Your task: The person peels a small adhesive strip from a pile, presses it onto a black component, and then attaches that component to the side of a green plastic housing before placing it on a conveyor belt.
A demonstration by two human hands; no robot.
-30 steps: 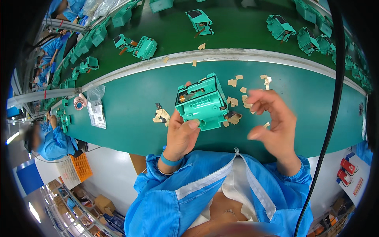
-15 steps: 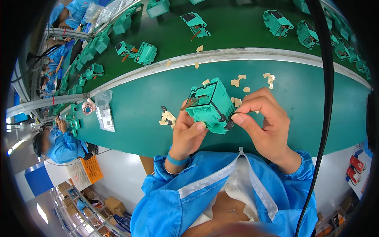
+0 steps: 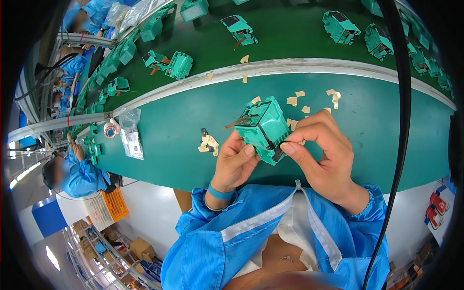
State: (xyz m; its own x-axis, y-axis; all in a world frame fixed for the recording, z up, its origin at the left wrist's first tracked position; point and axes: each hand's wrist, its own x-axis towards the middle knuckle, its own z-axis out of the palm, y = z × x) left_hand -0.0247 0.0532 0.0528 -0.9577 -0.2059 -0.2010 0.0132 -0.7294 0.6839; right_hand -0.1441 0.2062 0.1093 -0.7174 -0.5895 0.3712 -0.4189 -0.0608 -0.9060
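Housing held up, tilted, above the near part of the desk, between both hands. Left hand closed round its lower left side, thumb in front, fingers wrapped behind. Right hand: thumb and forefinger nipped together at a dark piece on the lower corner; whether that piece is fixed down there is too small to make out.

Progress, as judged: black strip already lies along the housing's edges; the corner piece looks unfinished, and a brown ribbon juts loose at the left.

Materials: housing of glossy, hard green plastic, boxy, ribbed. Cream scraps, flat, angular, paper-like, scattered beyond; more in a clump to the left. Ribbon thin, apparently flexible. Clear bag crinkled, beside a round roll.
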